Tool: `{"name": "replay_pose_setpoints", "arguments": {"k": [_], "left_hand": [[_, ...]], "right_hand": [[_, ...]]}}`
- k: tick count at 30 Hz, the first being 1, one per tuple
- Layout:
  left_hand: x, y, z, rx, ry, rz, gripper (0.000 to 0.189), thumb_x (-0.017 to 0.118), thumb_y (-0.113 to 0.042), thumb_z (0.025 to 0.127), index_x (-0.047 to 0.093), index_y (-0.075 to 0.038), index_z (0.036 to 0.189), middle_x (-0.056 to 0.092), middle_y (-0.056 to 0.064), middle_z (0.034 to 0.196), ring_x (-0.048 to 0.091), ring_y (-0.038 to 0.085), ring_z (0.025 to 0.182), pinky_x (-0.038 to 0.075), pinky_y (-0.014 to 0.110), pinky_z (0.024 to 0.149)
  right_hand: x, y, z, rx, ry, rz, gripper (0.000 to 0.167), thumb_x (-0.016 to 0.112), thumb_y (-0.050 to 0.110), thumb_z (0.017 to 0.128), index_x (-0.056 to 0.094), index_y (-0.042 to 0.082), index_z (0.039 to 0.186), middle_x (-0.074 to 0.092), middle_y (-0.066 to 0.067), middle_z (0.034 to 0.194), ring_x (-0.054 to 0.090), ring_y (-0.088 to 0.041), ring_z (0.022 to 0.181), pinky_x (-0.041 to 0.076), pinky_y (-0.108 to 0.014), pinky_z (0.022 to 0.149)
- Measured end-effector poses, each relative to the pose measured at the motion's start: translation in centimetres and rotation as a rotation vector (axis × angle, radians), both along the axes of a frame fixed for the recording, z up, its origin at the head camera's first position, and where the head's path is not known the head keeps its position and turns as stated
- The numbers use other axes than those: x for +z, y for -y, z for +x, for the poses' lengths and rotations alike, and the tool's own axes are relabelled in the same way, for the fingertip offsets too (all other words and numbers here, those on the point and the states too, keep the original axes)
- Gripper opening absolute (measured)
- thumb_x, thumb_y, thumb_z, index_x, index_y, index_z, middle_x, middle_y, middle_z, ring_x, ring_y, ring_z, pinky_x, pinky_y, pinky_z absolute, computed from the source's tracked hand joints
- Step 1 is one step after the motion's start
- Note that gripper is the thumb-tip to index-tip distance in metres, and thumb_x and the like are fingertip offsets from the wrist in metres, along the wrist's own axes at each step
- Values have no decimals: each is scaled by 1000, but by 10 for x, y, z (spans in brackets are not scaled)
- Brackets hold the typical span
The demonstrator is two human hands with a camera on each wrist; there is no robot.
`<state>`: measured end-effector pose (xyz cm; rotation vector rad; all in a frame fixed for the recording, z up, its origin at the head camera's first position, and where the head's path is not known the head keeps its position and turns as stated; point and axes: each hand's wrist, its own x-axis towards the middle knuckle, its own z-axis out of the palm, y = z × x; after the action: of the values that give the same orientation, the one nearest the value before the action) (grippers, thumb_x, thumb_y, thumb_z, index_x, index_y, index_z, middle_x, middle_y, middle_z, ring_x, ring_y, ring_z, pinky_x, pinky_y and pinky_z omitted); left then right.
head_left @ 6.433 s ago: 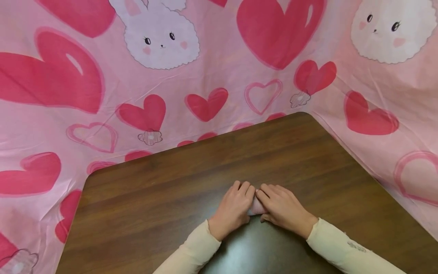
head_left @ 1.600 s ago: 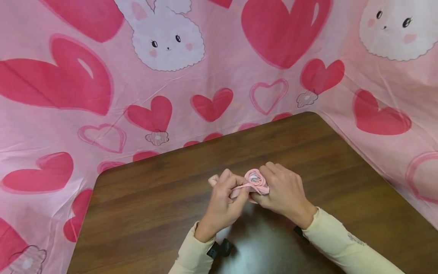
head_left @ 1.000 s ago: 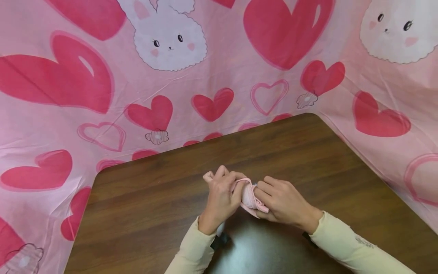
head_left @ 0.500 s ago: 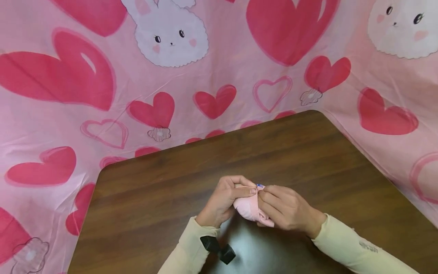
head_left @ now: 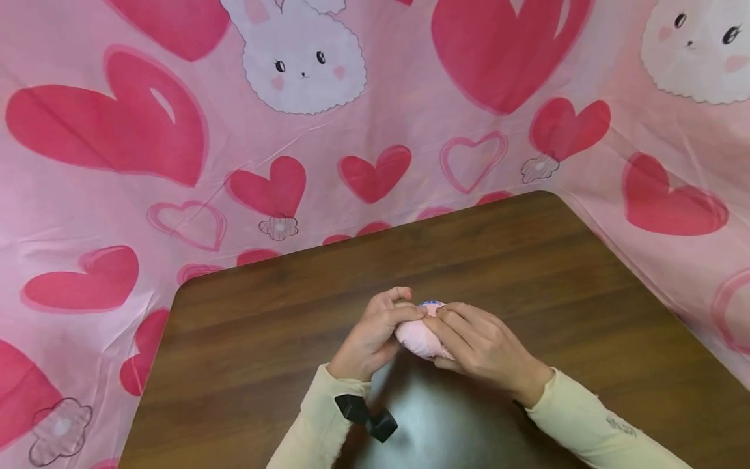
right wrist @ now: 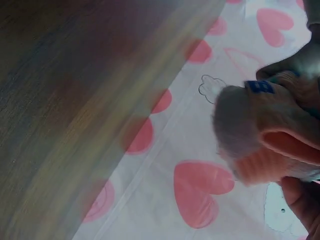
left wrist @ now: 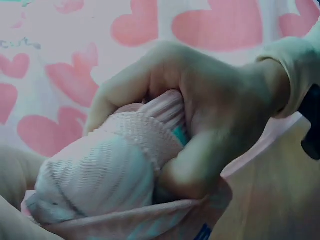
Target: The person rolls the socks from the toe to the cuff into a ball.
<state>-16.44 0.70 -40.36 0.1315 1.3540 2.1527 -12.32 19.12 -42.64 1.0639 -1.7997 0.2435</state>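
Observation:
A rolled-up pink sock bundle is held between both hands above the table, near its middle. My left hand grips the bundle from the left, thumb on top. From the right, my right hand holds it, its fingers on the upper face. In the left wrist view, the ribbed knit of the sock bundle bulges below the curled left hand, whose fingers reach into the fold. The right wrist view shows an opened cuff of the sock bundle and a blue mark; it is somewhat blurred.
The brown wooden table lies beneath the hands. A pink cloth backdrop with hearts and rabbit faces stands along its far and right sides. A black device is strapped at the left wrist.
Earlier both hands lay over the bundle on the table; then they lifted it, showing its spiral end. A cuff was pulled over the roll, which now looks rounder and smoother.

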Motion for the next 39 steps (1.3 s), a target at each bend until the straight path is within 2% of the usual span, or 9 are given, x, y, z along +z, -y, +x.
{"name": "replay_pose_setpoints", "arguments": {"k": [3,6,10,14,18,21,27,31,39], "left_hand": [[1,7,-1,-39,-58,-50,22,62,1,91,46,-7,103,63,-1,73,58,12,73,47,22,68],[1,14,5,-40,-186,-102,24,64,-2,94,48,-5,112,66,3,88,60,15,83,47,25,74],[1,16,19,28,-375,-166,40,69,-1,92,48,0,126,63,9,107,57,21,96,49,28,80],[0,12,30,155,-549,-227,50,76,1,85,51,-1,129,57,11,119,57,25,100,50,27,80],[-1,10,34,286,-718,-341,40,81,0,80,62,-5,116,64,6,108,63,24,88,53,27,72],[-3,8,35,365,-796,-427,28,82,-3,80,69,-7,104,67,2,89,64,19,74,54,28,64],[-4,3,37,501,-936,-554,16,78,-3,77,77,-14,88,63,-9,75,52,9,55,43,23,47],[-1,1,38,549,-1048,-621,11,76,-4,77,79,-14,83,60,-9,73,42,5,51,35,21,43],[-5,-7,28,583,-1159,-662,14,65,4,74,70,-8,69,42,-7,60,38,4,53,30,17,46]], "right_hand": [[-2,-2,0,-25,89,-13,40,52,31,105,65,-7,104,64,-13,93,62,-25,78,57,-37,69],[-4,-4,0,-31,164,-83,38,54,31,102,65,-6,103,61,-11,90,60,-22,74,56,-35,62],[-8,-6,-2,-69,175,-149,39,57,34,99,65,-4,100,62,-11,87,59,-20,66,53,-35,52],[-10,-10,-4,-163,135,-177,43,57,38,97,63,-4,99,62,-11,87,51,-19,51,47,-36,42],[-9,-12,-4,-174,193,-203,46,56,39,98,61,-6,104,61,-12,93,56,-19,54,50,-38,42],[-8,-12,-4,-150,240,-219,47,55,39,99,60,-7,107,60,-13,96,62,-21,64,53,-40,48],[-1,-8,-1,-123,192,-252,45,56,32,98,59,-11,108,60,-16,94,64,-25,68,55,-40,52],[5,-5,0,-121,136,-241,42,56,28,98,60,-12,109,61,-18,91,63,-25,65,55,-40,51],[9,0,2,-141,72,-222,40,56,26,99,64,-12,109,61,-17,86,60,-25,61,53,-39,49]]}}
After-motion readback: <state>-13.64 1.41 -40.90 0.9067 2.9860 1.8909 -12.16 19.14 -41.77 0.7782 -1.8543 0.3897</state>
